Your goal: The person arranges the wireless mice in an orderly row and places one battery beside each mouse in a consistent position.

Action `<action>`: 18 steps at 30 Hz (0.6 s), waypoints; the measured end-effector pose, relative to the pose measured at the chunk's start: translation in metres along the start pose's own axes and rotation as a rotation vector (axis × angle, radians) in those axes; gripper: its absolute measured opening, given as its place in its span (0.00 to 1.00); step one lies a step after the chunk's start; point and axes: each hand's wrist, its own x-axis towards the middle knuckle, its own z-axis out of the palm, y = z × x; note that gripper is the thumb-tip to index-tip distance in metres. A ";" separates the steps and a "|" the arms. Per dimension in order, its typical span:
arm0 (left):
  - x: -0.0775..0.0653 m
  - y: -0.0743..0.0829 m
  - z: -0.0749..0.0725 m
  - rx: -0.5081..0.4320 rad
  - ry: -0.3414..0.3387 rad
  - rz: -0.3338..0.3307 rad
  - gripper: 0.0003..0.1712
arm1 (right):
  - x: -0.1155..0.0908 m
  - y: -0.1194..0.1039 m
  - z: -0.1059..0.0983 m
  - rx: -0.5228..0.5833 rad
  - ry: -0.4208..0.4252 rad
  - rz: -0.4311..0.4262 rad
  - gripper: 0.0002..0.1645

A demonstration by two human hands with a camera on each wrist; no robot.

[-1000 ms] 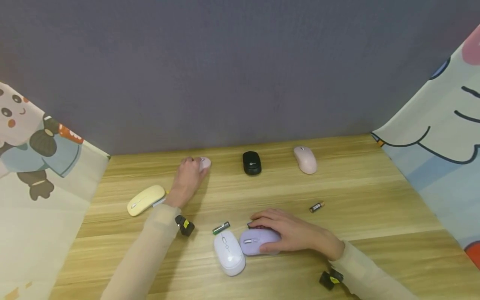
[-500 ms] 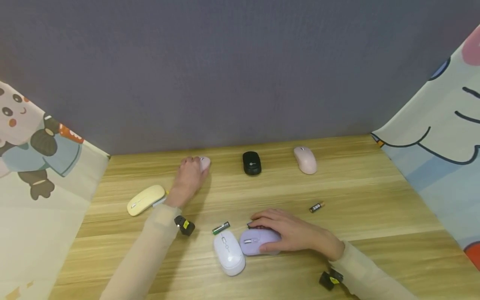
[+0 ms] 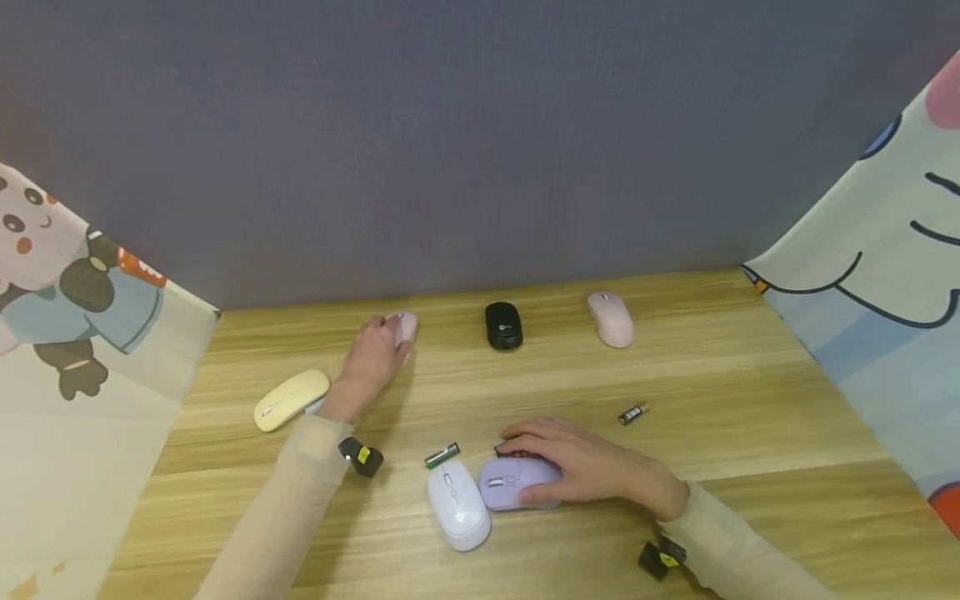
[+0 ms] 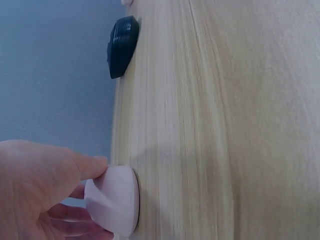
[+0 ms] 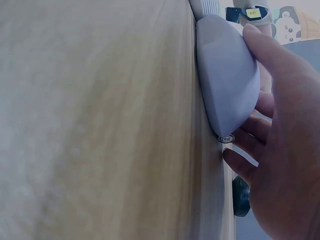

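Observation:
At the back left, my left hand (image 3: 375,354) holds a pale pink computer mouse (image 3: 407,327) between thumb and fingers. The left wrist view shows that mouse (image 4: 117,200) flat on the wood, the thumb at one side and fingers at the other. Near the front, my right hand (image 3: 581,462) grips a purple mouse (image 3: 506,483), its thumb along the near side and its fingers over the far side. A battery, mostly hidden under those fingers, lies against the purple mouse; its end (image 5: 226,139) shows in the right wrist view. A white mouse (image 3: 459,507) touches the purple one's left end.
A green-and-black battery (image 3: 442,455) lies just behind the white mouse. Another battery (image 3: 633,413) is to the right. Along the back stand a black mouse (image 3: 504,326) and a second pink mouse (image 3: 611,319). A yellow mouse (image 3: 291,400) sits at left. A grey panel (image 3: 480,167) closes the rear.
My left hand has shifted the pink mouse slightly to the left and turned it a little. The right hand and the purple mouse have stayed in place.

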 end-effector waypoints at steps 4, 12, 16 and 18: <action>0.001 0.002 0.000 0.009 0.001 -0.024 0.29 | 0.000 0.000 0.000 -0.001 -0.003 0.001 0.35; 0.005 0.004 0.002 0.012 0.022 -0.049 0.27 | 0.000 0.000 0.000 -0.001 -0.008 0.006 0.35; 0.007 0.004 0.003 0.023 0.040 -0.042 0.27 | 0.000 0.000 0.000 -0.001 -0.010 0.005 0.35; 0.007 0.004 0.003 0.013 0.040 -0.048 0.27 | 0.001 0.001 0.000 -0.002 -0.012 0.005 0.35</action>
